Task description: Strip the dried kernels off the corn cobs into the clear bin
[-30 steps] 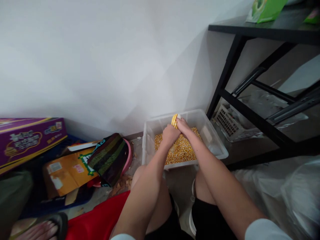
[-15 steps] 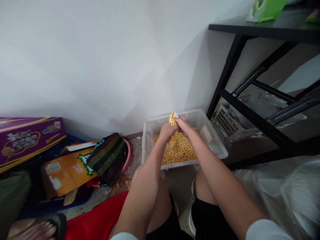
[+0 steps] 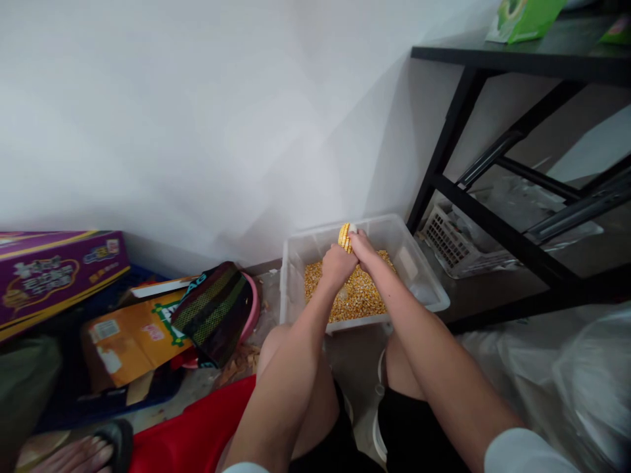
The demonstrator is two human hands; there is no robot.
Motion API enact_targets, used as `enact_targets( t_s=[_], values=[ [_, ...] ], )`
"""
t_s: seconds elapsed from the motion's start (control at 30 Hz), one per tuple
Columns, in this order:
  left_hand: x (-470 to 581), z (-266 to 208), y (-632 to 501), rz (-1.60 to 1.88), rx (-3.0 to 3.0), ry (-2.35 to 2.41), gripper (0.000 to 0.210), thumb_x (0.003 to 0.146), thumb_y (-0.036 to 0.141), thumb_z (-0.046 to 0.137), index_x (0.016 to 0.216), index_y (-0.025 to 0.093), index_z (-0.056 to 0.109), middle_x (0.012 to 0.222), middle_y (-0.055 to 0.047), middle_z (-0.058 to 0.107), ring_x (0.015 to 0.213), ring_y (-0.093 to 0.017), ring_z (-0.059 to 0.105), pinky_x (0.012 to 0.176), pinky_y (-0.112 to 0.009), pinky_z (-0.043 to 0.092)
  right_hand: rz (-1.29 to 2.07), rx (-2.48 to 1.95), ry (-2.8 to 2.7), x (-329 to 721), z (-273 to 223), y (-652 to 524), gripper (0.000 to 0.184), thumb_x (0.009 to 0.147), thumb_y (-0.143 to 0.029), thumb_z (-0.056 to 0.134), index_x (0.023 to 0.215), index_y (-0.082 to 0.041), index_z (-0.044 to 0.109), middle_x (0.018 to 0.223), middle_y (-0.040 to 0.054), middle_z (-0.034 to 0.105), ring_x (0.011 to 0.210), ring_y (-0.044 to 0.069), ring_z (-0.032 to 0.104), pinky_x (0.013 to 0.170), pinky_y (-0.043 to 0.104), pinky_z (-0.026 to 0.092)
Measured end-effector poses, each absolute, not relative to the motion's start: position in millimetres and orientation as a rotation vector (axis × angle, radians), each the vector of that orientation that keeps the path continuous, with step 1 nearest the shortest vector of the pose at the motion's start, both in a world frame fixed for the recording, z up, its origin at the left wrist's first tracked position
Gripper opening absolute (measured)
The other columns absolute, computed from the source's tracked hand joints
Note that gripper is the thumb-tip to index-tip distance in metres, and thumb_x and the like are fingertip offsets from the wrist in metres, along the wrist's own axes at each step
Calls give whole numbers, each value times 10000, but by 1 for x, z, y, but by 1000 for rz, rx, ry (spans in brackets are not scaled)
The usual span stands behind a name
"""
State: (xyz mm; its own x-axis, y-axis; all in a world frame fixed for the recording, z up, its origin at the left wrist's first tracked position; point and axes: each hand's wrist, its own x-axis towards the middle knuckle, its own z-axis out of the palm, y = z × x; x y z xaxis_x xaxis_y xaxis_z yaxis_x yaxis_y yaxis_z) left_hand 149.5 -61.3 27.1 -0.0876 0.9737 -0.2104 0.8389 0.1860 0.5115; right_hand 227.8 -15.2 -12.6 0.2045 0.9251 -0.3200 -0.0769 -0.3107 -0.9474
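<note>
Both my hands grip a yellow corn cob (image 3: 345,238) above a clear plastic bin (image 3: 290,289). My left hand (image 3: 339,264) is wrapped round its lower part, hiding much of it. On the upper right side of the cob, my right hand (image 3: 363,248) is closed, close against the left. A pale patch shows near the cob's top by the right fingers. Loose corn kernels (image 3: 362,299) cover the bin's bottom beneath my hands.
A black metal rack (image 3: 493,210) stands at right, with a white basket (image 3: 451,243) under it. To the left lie a purple box (image 3: 64,276), an orange cardboard piece (image 3: 138,341) and a dark mesh bag (image 3: 214,312). Another person's foot (image 3: 73,456) shows at lower left.
My left hand has shifted slightly right and down along the cob, covering its lower end, which showed before. The cob has moved a little to the right.
</note>
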Motion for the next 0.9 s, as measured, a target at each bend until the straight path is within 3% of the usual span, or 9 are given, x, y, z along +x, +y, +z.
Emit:
enact_targets(
  t_s=[0.1,0.2,0.3,0.57,0.7,0.8,0.9],
  values=[
    [145,27,-57,364,1667,1898,423,717,412,584,981,93,671,924,-173,695,869,-277,664,670,-275,469,1441,-1434,-743,231,-2,-18,283,936,-408,349,1022,-193,511,848,24,608,634,115,569,544,213,434],
    [139,29,-52,366,1598,1813,366,676,414,620,886,124,695,845,-115,696,797,-248,654,618,-264,460,1583,-1364,-736,234,7,-22,220,919,-329,383,1039,-212,525,794,-7,598,519,93,509,453,191,352],
    [138,30,-53,389,1610,1825,367,676,411,620,881,113,690,838,-125,689,782,-260,652,624,-283,464,1590,-1376,-722,234,11,-26,220,889,-242,417,1083,-236,520,769,-26,599,501,91,505,443,182,333],
    [150,30,-67,401,1700,2000,536,704,428,591,1090,56,580,969,-233,665,912,-345,651,725,-350,485,1438,-1261,-457,227,3,-18,182,870,-214,424,1019,-180,522,775,-8,607,636,101,571,617,203,472],
    [140,33,-58,393,1638,1894,425,689,416,626,966,96,649,918,-167,682,867,-289,654,697,-307,480,1591,-1355,-507,229,5,-19,313,915,-392,356,1016,-175,559,743,9,601,548,112,531,507,215,414],
    [130,33,-51,426,1559,1756,365,692,418,635,887,114,684,850,-107,680,805,-234,644,666,-270,473,1662,-1381,-638,230,9,-23,278,897,-342,390,1081,-228,565,783,-12,609,501,86,486,463,184,336],
    [126,32,-49,456,1520,1713,371,680,421,651,881,112,693,809,-85,670,772,-207,628,653,-255,469,1631,-1381,-687,229,7,-25,274,883,-328,428,1120,-271,553,833,-26,615,516,76,488,475,176,332]
  ],
)
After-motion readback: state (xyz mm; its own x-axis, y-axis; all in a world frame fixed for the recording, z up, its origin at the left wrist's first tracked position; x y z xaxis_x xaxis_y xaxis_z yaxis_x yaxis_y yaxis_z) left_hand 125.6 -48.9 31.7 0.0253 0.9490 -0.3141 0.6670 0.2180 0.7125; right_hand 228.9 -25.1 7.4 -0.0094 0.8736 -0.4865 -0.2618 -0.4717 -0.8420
